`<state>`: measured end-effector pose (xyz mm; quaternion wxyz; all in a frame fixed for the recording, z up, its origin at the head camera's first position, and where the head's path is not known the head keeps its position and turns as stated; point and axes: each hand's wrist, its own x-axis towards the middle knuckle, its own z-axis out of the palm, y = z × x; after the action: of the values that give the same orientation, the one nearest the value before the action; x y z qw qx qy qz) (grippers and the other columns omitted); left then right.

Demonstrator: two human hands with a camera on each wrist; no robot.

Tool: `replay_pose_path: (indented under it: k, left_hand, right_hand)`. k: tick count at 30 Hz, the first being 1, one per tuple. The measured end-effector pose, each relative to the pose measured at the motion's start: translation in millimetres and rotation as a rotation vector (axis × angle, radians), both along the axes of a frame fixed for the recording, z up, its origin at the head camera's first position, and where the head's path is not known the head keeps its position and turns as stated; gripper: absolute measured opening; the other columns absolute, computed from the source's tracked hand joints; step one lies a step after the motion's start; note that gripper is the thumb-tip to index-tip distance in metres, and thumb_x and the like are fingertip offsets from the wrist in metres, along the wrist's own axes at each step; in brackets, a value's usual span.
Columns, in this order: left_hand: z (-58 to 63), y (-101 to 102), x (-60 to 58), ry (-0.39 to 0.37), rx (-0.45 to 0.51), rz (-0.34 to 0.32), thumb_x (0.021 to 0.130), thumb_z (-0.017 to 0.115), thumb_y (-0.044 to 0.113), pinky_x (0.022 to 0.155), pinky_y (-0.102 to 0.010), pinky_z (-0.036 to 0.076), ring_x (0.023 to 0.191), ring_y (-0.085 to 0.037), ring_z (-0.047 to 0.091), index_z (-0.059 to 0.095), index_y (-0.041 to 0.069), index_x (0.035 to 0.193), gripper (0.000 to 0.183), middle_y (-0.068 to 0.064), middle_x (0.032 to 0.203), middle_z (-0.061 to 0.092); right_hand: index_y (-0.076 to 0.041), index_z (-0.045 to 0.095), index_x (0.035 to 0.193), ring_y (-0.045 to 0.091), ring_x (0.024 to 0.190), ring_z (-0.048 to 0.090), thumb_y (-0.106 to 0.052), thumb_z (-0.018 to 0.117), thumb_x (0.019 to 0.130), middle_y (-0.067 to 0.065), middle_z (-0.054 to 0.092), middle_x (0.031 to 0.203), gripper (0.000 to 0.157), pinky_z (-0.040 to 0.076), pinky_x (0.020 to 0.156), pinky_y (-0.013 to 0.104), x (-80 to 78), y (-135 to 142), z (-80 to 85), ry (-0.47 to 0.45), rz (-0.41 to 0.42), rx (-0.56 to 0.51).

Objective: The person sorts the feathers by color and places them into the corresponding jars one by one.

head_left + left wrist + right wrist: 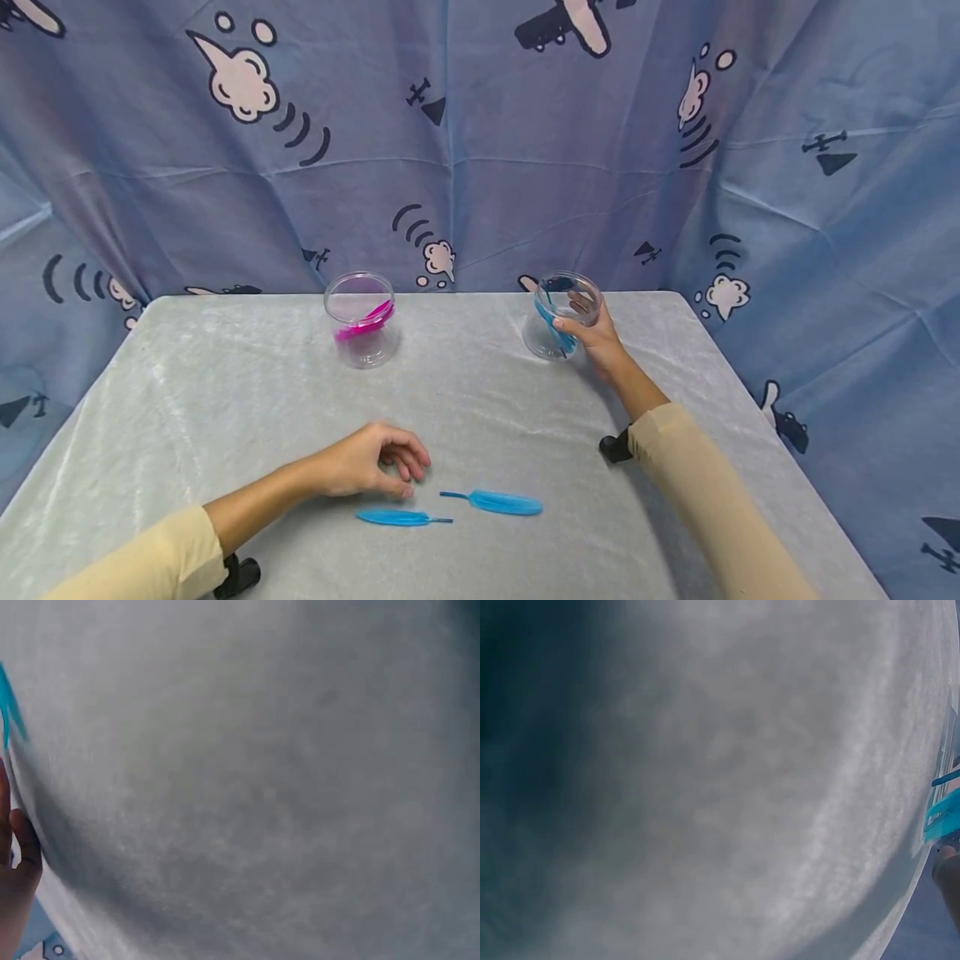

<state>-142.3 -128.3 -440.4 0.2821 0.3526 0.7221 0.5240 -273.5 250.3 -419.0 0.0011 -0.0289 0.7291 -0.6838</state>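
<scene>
Toward the back right, my right hand (596, 337) grips a clear jar (542, 340) by its side, thumb in front and fingers seen through the wall behind. Blue feathers (551, 321) stand slanted inside that jar. At the right edge of the right wrist view, a blue feather (945, 817) shows beside the thumb (949, 874). My left hand (367, 461) hovers low over the front of the table, fingers loosely bent and holding nothing. Just below it lies one blue feather (393, 517), and a second blue feather (506, 502) lies to its right.
Another clear jar (367, 354) with pink feathers (365, 323) in it stands at the back left. A pale cloth covers the table (465, 400), and a blue patterned curtain (487, 192) hangs right behind its far edge.
</scene>
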Motion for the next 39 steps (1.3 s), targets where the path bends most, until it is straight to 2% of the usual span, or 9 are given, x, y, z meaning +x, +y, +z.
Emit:
replay_pose_path:
  k: [5, 15, 20, 27, 33, 39]
  left_hand:
    - [-2.6, -1.1, 4.7, 0.057, -0.041, -0.059, 0.074, 0.077, 0.012, 0.079, -0.030, 0.050, 0.085, -0.018, 0.062, 0.065, 0.008, 0.103, 0.033, -0.002, 0.090, 0.069]
    - [0.5, -0.3, 13.6, 0.174, -0.150, -0.093, 0.067, 0.082, 0.016, 0.083, -0.025, 0.046, 0.086, -0.008, 0.059, 0.066, 0.020, 0.100, 0.038, 0.009, 0.087, 0.064]
    - [4.2, 1.4, 16.1, 0.234, -0.168, -0.098, 0.066, 0.081, 0.010, 0.082, -0.024, 0.046, 0.085, -0.006, 0.057, 0.066, 0.020, 0.099, 0.038, 0.010, 0.084, 0.062]
    - [4.2, 2.1, 15.9, 0.236, -0.122, -0.106, 0.068, 0.078, 0.003, 0.083, -0.025, 0.046, 0.081, -0.007, 0.060, 0.065, 0.015, 0.099, 0.036, 0.009, 0.076, 0.064]
    - [3.5, 2.1, 16.9, 0.233, -0.108, -0.106, 0.069, 0.075, -0.001, 0.081, -0.024, 0.047, 0.078, -0.005, 0.061, 0.065, 0.014, 0.097, 0.033, 0.011, 0.072, 0.063]
    - [8.0, 3.8, 12.9, 0.178, -0.072, -0.103, 0.073, 0.074, 0.002, 0.079, -0.027, 0.048, 0.074, -0.006, 0.061, 0.064, 0.010, 0.099, 0.029, 0.007, 0.073, 0.065]
  right_hand:
    - [-0.015, 0.016, 0.145, 0.030, 0.138, 0.016, -0.006, 0.069, 0.081, 0.015, 0.022, 0.149, 0.084, 0.017, 0.110, 0.047, 0.0, -0.6, 1.1, 0.002, -0.003, -0.006]
    - [-0.020, 0.019, 0.144, 0.028, 0.137, 0.017, -0.007, 0.070, 0.081, 0.015, 0.021, 0.149, 0.082, 0.017, 0.110, 0.047, 1.2, -2.0, 1.9, -0.005, -0.005, -0.008]
    - [-0.020, 0.018, 0.145, 0.027, 0.138, 0.016, -0.009, 0.069, 0.081, 0.015, 0.020, 0.150, 0.083, 0.017, 0.110, 0.047, 2.3, -1.7, 3.4, -0.016, -0.002, 0.002]
    - [-0.021, 0.017, 0.145, 0.026, 0.138, 0.016, -0.008, 0.070, 0.080, 0.012, 0.021, 0.150, 0.085, 0.017, 0.110, 0.048, -6.3, 3.9, -6.9, -0.025, -0.009, 0.004]
    - [-0.027, 0.019, 0.144, 0.023, 0.138, 0.018, -0.013, 0.073, 0.079, 0.007, 0.024, 0.150, 0.085, 0.018, 0.110, 0.046, -10.1, 6.4, -15.2, -0.024, -0.021, 0.010]
    - [-0.028, 0.023, 0.142, 0.023, 0.137, 0.021, -0.013, 0.073, 0.079, 0.007, 0.026, 0.149, 0.082, 0.018, 0.110, 0.046, -9.4, 6.4, -15.5, -0.006, -0.028, -0.006]
